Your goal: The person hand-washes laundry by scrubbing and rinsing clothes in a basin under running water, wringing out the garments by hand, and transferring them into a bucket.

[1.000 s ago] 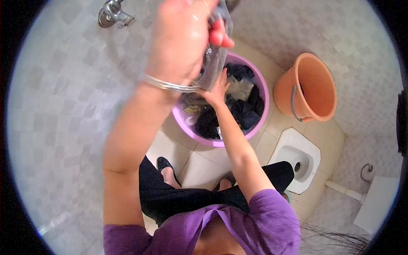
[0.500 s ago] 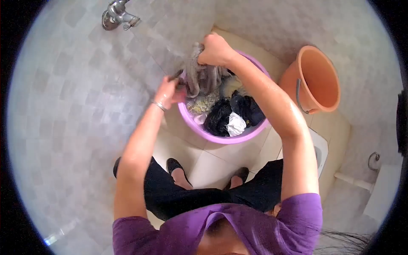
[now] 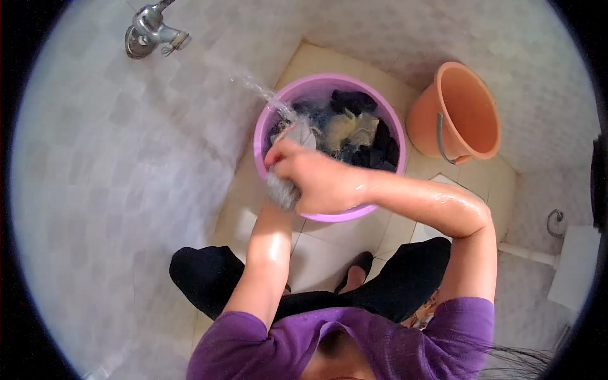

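Observation:
A purple tub (image 3: 399, 126) on the tiled floor holds water with dark clothes (image 3: 380, 149) and a pale yellowish cloth (image 3: 354, 128). Over its near left part, my right hand (image 3: 326, 182) is closed around a wet grey cloth (image 3: 282, 190). My left hand is mostly hidden behind the cloth and my right hand; only its forearm and part near the wrist (image 3: 277, 215) show clearly. A stream of water (image 3: 269, 95) falls into the tub beside the cloth.
A metal tap (image 3: 158, 31) is on the left wall. An orange bucket (image 3: 453, 114) with a grey handle stands right of the tub. Partly behind my right arm is a white squat toilet (image 3: 421, 233). A white box (image 3: 575, 266) and pipe are at the right.
Both hands have come together at the tub's near left, bringing the grey cloth lower and closer to me. The water stream now shows clearly.

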The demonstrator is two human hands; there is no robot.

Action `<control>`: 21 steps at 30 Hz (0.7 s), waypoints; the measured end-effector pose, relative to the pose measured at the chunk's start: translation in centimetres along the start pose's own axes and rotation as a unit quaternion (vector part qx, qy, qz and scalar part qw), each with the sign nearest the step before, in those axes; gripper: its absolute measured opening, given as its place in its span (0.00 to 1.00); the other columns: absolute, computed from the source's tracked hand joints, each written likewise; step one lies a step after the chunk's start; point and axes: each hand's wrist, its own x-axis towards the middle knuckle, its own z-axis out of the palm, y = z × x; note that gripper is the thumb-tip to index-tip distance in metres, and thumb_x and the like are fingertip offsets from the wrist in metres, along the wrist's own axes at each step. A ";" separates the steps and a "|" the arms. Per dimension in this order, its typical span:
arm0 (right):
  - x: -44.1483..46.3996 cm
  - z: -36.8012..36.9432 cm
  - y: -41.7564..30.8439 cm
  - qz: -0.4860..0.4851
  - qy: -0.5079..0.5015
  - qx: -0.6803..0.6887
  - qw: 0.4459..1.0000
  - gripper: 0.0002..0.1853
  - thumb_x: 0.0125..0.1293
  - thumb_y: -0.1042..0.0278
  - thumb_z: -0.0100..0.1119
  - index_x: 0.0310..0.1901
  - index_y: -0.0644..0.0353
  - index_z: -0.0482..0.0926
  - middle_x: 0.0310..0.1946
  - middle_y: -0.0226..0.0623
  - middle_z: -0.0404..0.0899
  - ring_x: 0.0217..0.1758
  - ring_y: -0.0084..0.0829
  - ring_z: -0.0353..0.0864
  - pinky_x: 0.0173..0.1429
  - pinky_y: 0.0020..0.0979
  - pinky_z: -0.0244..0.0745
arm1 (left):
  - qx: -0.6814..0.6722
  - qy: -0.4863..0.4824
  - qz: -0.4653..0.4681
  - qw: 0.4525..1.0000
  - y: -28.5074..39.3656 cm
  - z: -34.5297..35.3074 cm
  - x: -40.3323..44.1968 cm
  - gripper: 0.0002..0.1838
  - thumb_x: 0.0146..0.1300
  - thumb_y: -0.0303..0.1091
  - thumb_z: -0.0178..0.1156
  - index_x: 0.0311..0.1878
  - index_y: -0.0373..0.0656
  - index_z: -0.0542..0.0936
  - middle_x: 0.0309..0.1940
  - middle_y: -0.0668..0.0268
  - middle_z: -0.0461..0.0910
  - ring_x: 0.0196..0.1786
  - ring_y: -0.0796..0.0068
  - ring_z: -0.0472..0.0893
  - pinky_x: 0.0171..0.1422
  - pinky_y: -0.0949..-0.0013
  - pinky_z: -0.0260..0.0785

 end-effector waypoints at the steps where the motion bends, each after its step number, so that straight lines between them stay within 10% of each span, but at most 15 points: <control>1: 0.1 -1.2 1.0 0.005 0.018 0.003 1.000 0.19 0.36 0.76 0.58 0.37 0.70 0.73 0.47 0.48 0.64 0.51 0.39 0.66 0.54 0.32 0.63 | 0.149 -0.031 0.008 0.988 0.1 -0.5 0.2 0.33 0.51 0.42 0.60 0.58 0.41 0.61 0.54 0.61 0.66 0.57 0.69 0.65 0.59 0.65 0.61; 2: 0.0 -4.3 0.9 0.074 0.004 0.063 0.995 0.22 0.40 0.74 0.61 0.41 0.68 0.72 0.48 0.43 0.66 0.50 0.33 0.68 0.54 0.30 0.64 | 0.337 -0.099 0.029 0.936 0.9 -0.9 0.5 0.32 0.51 0.41 0.60 0.58 0.40 0.62 0.53 0.62 0.67 0.57 0.71 0.66 0.59 0.66 0.61; 3: 0.2 -5.9 3.0 0.123 0.032 0.203 0.971 0.24 0.42 0.70 0.63 0.45 0.65 0.71 0.45 0.38 0.71 0.48 0.30 0.71 0.53 0.30 0.65 | 0.080 0.124 0.047 0.988 3.7 3.4 -1.5 0.24 0.56 0.38 0.54 0.54 0.37 0.66 0.51 0.60 0.70 0.56 0.67 0.68 0.60 0.62 0.61; 5: 1.9 -9.2 8.1 0.125 0.154 0.329 0.923 0.25 0.48 0.66 0.64 0.46 0.69 0.69 0.36 0.38 0.76 0.40 0.29 0.76 0.48 0.32 0.70 | -0.428 0.010 -0.085 0.900 2.0 -0.4 -0.7 0.22 0.58 0.37 0.47 0.54 0.36 0.66 0.52 0.58 0.70 0.55 0.63 0.69 0.60 0.58 0.60; 8: 4.6 -9.3 16.9 0.254 0.205 0.422 0.846 0.15 0.55 0.60 0.56 0.37 0.66 0.75 0.34 0.38 0.77 0.34 0.30 0.78 0.40 0.32 0.73 | -0.384 0.124 -0.136 0.905 7.6 3.2 -0.1 0.21 0.59 0.37 0.43 0.53 0.38 0.68 0.51 0.58 0.71 0.55 0.61 0.70 0.59 0.56 0.61; 14: 8.2 6.2 24.4 0.047 0.366 0.659 0.655 0.26 0.58 0.46 0.48 0.48 0.60 0.71 0.48 0.38 0.72 0.50 0.34 0.71 0.55 0.39 0.65 | -0.416 0.165 -0.112 0.887 10.0 4.7 1.2 0.19 0.56 0.39 0.44 0.48 0.41 0.73 0.49 0.60 0.72 0.53 0.62 0.71 0.55 0.56 0.64; 16: 7.9 6.8 16.7 0.067 0.485 0.736 0.468 0.29 0.57 0.41 0.47 0.49 0.59 0.69 0.50 0.37 0.70 0.53 0.33 0.68 0.59 0.42 0.60 | -0.474 0.169 -0.088 0.860 9.5 4.7 1.1 0.19 0.55 0.40 0.45 0.47 0.41 0.73 0.48 0.60 0.73 0.53 0.62 0.71 0.55 0.57 0.65; 21: 9.8 10.2 18.2 -0.145 0.426 0.821 0.351 0.25 0.58 0.46 0.50 0.48 0.59 0.70 0.46 0.36 0.72 0.49 0.33 0.70 0.56 0.39 0.64 | -0.646 0.177 -0.066 0.740 6.3 2.6 1.0 0.24 0.50 0.44 0.52 0.49 0.41 0.72 0.49 0.60 0.71 0.55 0.61 0.67 0.52 0.60 0.67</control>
